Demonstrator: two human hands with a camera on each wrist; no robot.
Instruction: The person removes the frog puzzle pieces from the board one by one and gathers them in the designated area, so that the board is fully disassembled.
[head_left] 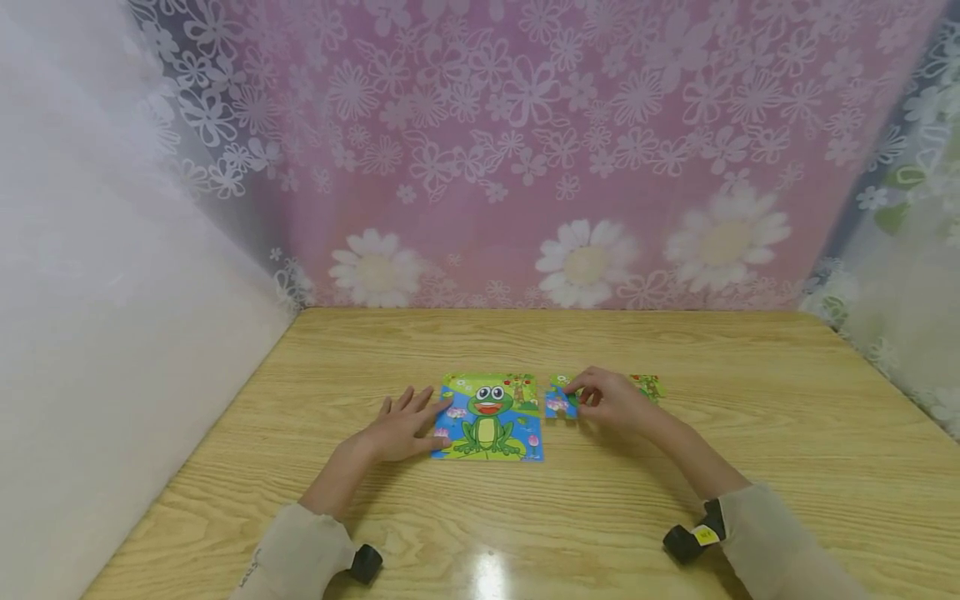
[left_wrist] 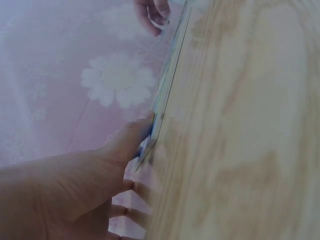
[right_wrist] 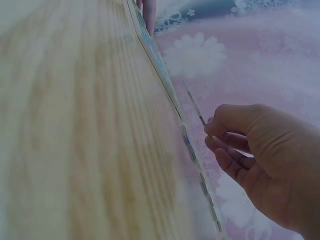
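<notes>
A frog picture (head_left: 487,425) on a flat square board lies on the table. My left hand (head_left: 405,429) rests at its left side with fingers spread. In the left wrist view, the thumb (left_wrist: 131,137) touches the board's edge. To the right of the frog picture, my right hand (head_left: 611,402) pinches a thin jigsaw puzzle piece (head_left: 558,403) with pink flowers on blue. The right wrist view shows that piece (right_wrist: 195,106) edge-on and tilted, raised off the table between thumb and fingers. More puzzle pieces (head_left: 647,385) lie partly hidden behind the right hand.
The wood-grain table (head_left: 480,508) extends around the board. A pink floral curtain (head_left: 480,167) hangs along its far edge, with a pale sheet (head_left: 112,292) at the left. Each wrist wears a small black camera (head_left: 366,564).
</notes>
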